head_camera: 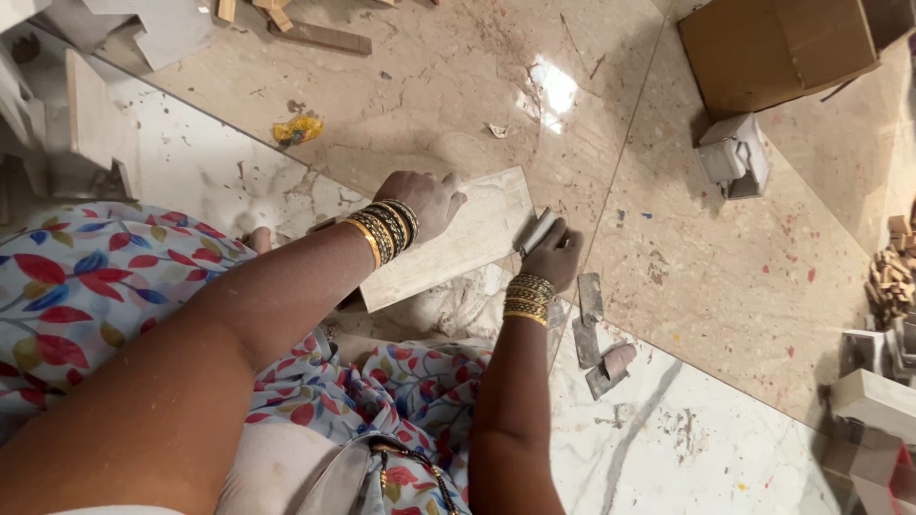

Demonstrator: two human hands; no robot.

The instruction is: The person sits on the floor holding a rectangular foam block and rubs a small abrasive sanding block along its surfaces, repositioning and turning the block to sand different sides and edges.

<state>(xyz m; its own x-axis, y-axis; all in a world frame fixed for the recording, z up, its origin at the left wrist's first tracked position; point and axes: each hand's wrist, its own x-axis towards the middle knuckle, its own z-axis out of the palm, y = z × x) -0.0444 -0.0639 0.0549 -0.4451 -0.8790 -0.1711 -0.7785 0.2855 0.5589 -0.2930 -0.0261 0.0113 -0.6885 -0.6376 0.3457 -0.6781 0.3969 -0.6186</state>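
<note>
Lying at far left: pale stone offcuts, stacked against the wall edge, well apart from the work. Resting beyond them on the beige floor: a crumpled yellow wrapper and a strip of wood.

Pressing down flat near the centre: the left hand, bangles at the wrist, palm on the upper left corner of the tile. Fingers lying together and curled over the far edge, apparently to keep the tile from sliding. Tile lying tilted across the lap and floor, long edge running from lower left to upper right, directly in front of the floral dress.

Gripping just beside the tile's right short end: the right hand, fingers closed around a small grey block. Block touching the tile's end edge, held at a slant, probably so that its face bears along that edge. Exact finger positions underneath not showing.

Lying just below the right hand on the floor: several thin grey strips and a toe resting among them, kept within reach.

Standing further right, well apart: a small white box-shaped piece, a brown cardboard box in the upper corner, a heap of small wooden bits at the edge, and white stone pieces below.
</note>
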